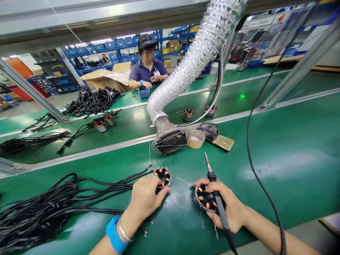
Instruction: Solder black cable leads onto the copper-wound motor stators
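Observation:
My left hand [147, 194] is closed on the edge of a round motor stator [167, 172] with copper windings, at the ends of several black cables [111, 187]. In my right hand [231, 205] is a soldering iron [219, 203], its metal tip pointing up and away from me. The same hand grips a second copper-wound stator [199, 197], tilted, with thin loose wires hanging from it. Part of each stator is hidden by my fingers. A blue band [114, 235] and a metal bracelet are round my left wrist.
A fume extractor head [171, 141] on a silver duct [183, 67] stands ahead, beside a tape roll [196, 139] and a soldering stand [212, 132]. Black cables [34, 212] pile up at left. Another cord [252, 148] hangs at right. Beyond the rail are more stators [188, 115] and a seated person [147, 69].

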`<state>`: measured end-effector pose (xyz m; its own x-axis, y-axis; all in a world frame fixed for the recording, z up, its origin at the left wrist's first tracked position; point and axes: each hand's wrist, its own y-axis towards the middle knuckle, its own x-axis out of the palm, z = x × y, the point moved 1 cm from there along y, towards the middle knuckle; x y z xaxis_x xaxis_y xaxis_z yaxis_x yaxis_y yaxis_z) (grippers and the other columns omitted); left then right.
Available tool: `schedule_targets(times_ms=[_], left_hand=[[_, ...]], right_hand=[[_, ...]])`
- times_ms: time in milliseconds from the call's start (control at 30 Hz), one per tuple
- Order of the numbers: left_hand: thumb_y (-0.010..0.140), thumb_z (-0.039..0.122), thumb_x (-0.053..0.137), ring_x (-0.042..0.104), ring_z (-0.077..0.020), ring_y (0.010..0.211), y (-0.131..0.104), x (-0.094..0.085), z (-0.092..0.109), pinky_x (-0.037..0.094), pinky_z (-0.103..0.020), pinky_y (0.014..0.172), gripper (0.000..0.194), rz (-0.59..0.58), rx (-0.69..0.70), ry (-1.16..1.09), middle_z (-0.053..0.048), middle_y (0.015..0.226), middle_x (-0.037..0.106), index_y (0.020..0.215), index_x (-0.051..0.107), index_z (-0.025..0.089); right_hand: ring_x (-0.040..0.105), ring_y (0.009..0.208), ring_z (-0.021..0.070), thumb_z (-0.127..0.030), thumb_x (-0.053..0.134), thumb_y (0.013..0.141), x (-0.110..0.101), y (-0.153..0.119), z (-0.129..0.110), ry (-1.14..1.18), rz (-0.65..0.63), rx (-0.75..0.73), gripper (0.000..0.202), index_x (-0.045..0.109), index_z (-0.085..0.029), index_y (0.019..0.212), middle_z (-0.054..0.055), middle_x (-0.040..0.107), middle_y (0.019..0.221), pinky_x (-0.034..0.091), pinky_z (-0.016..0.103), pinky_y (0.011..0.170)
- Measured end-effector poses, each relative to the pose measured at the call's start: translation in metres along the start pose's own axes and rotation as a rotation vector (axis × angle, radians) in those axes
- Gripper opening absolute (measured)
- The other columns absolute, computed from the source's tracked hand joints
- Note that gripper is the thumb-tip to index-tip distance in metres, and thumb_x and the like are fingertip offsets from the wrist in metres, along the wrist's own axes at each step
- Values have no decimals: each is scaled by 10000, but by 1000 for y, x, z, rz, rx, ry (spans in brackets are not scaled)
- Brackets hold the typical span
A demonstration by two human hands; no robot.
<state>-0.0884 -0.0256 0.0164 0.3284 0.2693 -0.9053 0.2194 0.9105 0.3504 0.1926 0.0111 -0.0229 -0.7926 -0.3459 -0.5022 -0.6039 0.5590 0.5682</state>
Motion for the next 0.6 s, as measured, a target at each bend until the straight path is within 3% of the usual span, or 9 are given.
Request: schedule_targets(times_ms=[100,167,300,467,600], left_hand=[[900,389,560,672,-206,731,5,-3,14,458,-303,697,257,4,-43,-100,-57,854,735,1056,641,201],[918,356,512,673,-190,768,7,-11,23,453,-287,721,247,-125,-44,-230,-41,920,738,1088,639,229],[875,365,562,589,-151,634,6,-27,26,380,-256,612,167,-436,-105,-327,15,736,683,859,671,240],[868,347,545,370,-107,512,5,-32,15,263,-238,529,205,-536,-210,-486,51,534,463,769,654,204],[744,447,653,240,-76,460,11,-20,17,166,-233,466,314,-591,-476,-937,75,481,350,641,547,170]], right_hand=[[631,1072,299,-143,548,644,3,6,-8,41,-36,-63,600,335,-219,1200,167,601,1147,565,392,794],[646,1042,287,-150,541,636,9,13,-13,51,-49,-107,588,352,-214,1190,160,611,1121,568,374,785],[646,1046,276,-187,556,660,19,24,-14,48,-65,-121,547,373,-204,1175,159,604,1120,566,363,795],[651,1032,267,-228,611,682,28,28,-9,8,-31,-70,508,397,-205,1142,133,623,1075,559,357,806],[660,988,263,-302,691,692,41,31,-10,-95,47,-14,527,401,-212,1123,125,626,1050,558,370,809]])
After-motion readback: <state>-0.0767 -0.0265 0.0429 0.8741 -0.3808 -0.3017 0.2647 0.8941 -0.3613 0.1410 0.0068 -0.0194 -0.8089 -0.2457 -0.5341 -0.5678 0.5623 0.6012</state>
